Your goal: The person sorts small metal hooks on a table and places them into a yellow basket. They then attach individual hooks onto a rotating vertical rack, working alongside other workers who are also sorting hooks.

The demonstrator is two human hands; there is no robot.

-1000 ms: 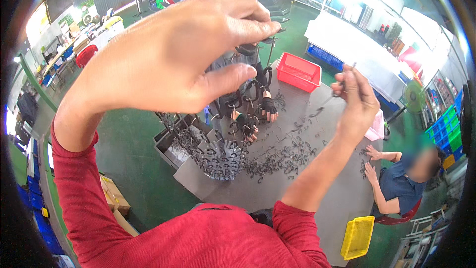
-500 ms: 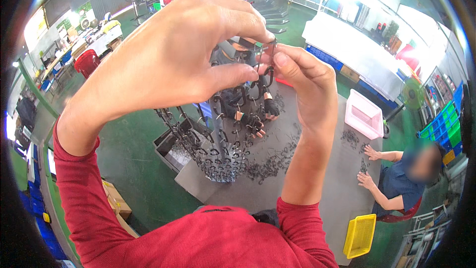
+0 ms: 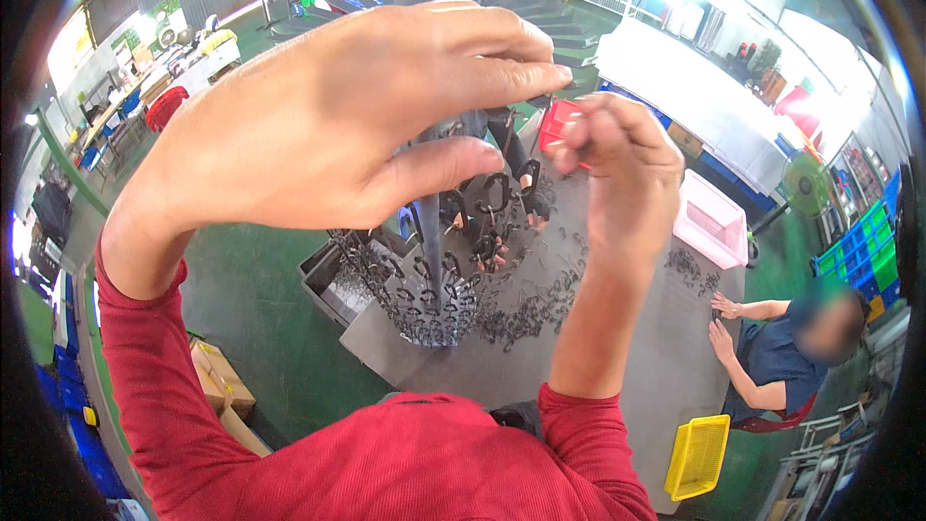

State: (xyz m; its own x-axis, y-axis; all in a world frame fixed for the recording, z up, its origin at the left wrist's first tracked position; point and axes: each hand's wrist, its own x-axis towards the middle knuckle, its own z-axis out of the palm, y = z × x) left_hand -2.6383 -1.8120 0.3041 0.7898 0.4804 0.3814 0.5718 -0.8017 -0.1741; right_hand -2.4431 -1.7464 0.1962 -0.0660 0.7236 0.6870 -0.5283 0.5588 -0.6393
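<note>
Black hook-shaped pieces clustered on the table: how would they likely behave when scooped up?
The black hook-shaped pieces would probably snag on each other, since many overlap and have curved ends. Each seems likely light, being small and slim. Rolling looks unlikely, given their bent, uneven outlines.

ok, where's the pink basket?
Head view, right of centre: the pink basket is at the right edge of the grey table, right of the right hand and above a scatter of black hooks.
</note>
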